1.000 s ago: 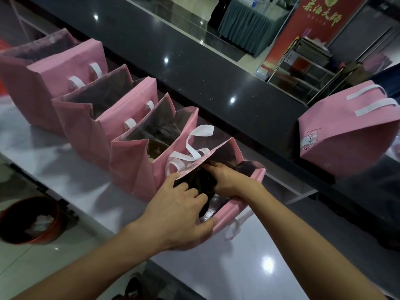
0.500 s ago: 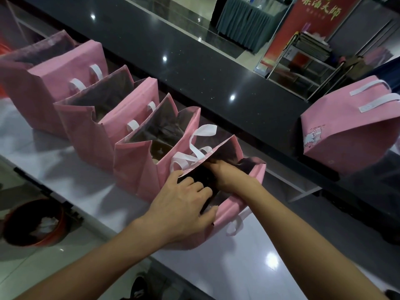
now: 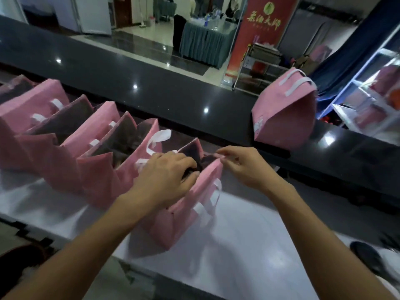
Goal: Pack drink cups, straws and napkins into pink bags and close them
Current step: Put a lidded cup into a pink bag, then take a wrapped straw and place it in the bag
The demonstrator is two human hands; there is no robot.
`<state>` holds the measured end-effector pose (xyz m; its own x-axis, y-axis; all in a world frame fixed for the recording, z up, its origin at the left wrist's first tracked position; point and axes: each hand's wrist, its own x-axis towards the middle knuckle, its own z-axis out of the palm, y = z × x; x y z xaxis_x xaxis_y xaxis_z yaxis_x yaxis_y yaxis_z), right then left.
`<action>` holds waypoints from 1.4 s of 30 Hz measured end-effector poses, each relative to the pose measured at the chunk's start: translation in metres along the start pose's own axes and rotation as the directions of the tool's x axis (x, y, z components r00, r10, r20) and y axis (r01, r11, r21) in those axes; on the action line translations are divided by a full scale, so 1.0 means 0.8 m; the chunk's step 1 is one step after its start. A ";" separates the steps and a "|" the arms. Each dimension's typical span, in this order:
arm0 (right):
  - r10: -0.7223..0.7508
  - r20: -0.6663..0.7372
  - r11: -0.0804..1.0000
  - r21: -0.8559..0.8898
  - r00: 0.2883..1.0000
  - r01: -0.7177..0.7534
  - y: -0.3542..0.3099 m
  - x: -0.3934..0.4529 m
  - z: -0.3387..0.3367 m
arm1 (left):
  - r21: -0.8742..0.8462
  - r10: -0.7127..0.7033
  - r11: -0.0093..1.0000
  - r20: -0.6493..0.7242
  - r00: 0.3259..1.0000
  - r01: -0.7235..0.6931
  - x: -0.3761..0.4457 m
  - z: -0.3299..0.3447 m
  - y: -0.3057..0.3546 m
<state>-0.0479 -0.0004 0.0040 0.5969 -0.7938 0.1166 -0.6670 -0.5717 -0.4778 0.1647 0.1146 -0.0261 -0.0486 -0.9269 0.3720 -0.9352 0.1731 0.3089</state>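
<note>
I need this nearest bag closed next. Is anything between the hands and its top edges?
Nothing visible: the left hand and right hand already hold the top edges of the nearest pink bag.

At the front edge of the white worktop [image 3: 249,245], the nearest pink bag [image 3: 184,213] stands open. The left hand [image 3: 166,176] curls its fingers over the bag's left rim, into the dark mouth. The right hand [image 3: 244,165] pinches the right rim at its top. 3 more open pink bags [image 3: 54,148] line the worktop leftward. A closed pink bag [image 3: 283,118] sits on the black counter [image 3: 151,83] behind.
</note>
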 end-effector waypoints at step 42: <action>0.878 -0.298 0.415 0.085 0.374 -0.906 0.487 -0.803 -0.206 | -0.407 0.765 0.644 0.307 0.566 -0.648 0.034 0.402 0.821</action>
<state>-0.7646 0.2522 -0.1139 -0.4953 -0.8609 -0.1166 -0.7795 0.4996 -0.3779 -0.5638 0.0957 -0.0948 -0.8504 -0.4951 0.1778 -0.4276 0.8475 0.3145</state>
